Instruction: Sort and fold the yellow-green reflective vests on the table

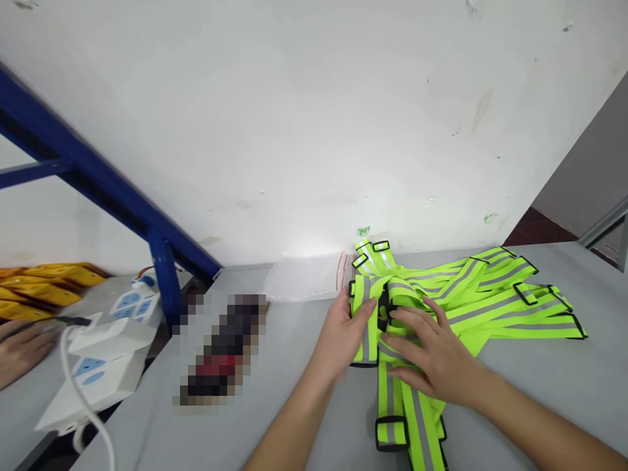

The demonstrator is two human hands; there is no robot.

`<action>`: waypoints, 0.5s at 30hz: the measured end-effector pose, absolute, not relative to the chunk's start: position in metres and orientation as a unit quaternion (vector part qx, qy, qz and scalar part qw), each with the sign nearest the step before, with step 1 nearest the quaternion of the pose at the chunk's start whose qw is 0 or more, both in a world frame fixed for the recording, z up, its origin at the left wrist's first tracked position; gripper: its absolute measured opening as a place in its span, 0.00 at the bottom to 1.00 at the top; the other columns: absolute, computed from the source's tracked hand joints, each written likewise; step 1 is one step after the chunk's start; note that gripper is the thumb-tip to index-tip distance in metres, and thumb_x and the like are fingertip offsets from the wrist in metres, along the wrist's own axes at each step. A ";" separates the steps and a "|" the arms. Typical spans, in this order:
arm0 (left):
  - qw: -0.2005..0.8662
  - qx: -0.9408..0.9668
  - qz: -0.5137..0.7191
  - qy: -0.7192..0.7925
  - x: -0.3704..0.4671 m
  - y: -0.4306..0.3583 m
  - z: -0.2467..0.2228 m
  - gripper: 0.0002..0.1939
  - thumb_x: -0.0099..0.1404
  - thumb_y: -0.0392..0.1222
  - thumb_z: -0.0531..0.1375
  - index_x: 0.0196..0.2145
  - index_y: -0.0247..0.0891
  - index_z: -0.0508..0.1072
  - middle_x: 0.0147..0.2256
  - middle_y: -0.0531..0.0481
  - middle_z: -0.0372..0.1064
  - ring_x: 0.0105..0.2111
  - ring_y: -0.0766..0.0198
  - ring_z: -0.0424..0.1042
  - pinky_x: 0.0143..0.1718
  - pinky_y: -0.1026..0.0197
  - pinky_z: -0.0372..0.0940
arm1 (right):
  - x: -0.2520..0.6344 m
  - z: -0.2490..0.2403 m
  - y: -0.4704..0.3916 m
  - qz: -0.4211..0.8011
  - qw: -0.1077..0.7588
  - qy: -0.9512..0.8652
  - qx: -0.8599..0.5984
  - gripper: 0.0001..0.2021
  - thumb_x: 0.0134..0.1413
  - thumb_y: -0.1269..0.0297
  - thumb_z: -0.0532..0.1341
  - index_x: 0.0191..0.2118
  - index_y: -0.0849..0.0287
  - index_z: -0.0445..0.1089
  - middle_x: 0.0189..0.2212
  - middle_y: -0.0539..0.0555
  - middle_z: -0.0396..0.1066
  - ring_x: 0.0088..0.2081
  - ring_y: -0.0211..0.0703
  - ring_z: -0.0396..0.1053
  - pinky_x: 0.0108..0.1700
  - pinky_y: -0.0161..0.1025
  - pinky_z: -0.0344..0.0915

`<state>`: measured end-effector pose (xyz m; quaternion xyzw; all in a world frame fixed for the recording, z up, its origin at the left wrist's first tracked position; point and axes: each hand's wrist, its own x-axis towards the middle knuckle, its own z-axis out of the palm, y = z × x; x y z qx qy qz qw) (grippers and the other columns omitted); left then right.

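Note:
A pile of neon-yellow reflective straps (461, 317) with grey stripes and black buckles lies on the grey table. My left hand (343, 330) is closed on a folded strap section (366, 333) at the pile's left side, thumb on top. My right hand (429, 353) rests over the straps just to the right, fingers spread and curved, fingertips touching the webbing. A black plastic fitting (384, 311) shows between the two hands. Several strap ends with a black slider buckle (391, 433) hang toward the table's near side.
Clear plastic bags (307, 278) lie against the wall behind. A pixelated dark item (220, 353) lies left on the table. Beyond the blue metal frame (164, 281) are white power strips (108, 353), a cable, yellow items (44, 288) and another person's hand (24, 350).

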<state>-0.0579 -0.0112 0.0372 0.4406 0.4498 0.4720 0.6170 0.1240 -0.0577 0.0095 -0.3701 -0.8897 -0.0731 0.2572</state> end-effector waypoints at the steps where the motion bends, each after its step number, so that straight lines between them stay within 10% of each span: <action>1: 0.605 0.454 0.470 0.455 -0.060 -0.010 0.039 0.30 0.57 0.48 0.66 0.56 0.42 0.67 0.49 0.46 0.74 0.48 0.55 0.73 0.53 0.57 0.64 | 0.127 0.010 -0.056 -0.063 0.262 -0.883 -0.384 0.19 0.59 0.56 0.59 0.53 0.55 0.64 0.52 0.62 0.66 0.56 0.52 0.63 0.63 0.62 0.44; 8: 0.638 0.473 0.404 0.454 -0.086 -0.003 0.056 0.31 0.58 0.51 0.65 0.57 0.43 0.65 0.50 0.45 0.73 0.45 0.52 0.74 0.41 0.58 0.71 | 0.140 0.006 -0.047 -0.031 0.305 -0.855 -0.419 0.48 0.46 0.37 0.62 0.64 0.63 0.45 0.59 0.71 0.54 0.63 0.63 0.50 0.62 0.65 0.46; 15: 0.671 0.390 0.408 0.480 -0.099 0.004 0.058 0.30 0.56 0.47 0.68 0.55 0.43 0.67 0.42 0.46 0.77 0.36 0.53 0.78 0.35 0.58 0.73 | 0.137 0.004 -0.044 0.004 0.264 -0.834 -0.485 0.48 0.49 0.64 0.64 0.68 0.58 0.33 0.64 0.66 0.53 0.65 0.60 0.48 0.64 0.66 0.40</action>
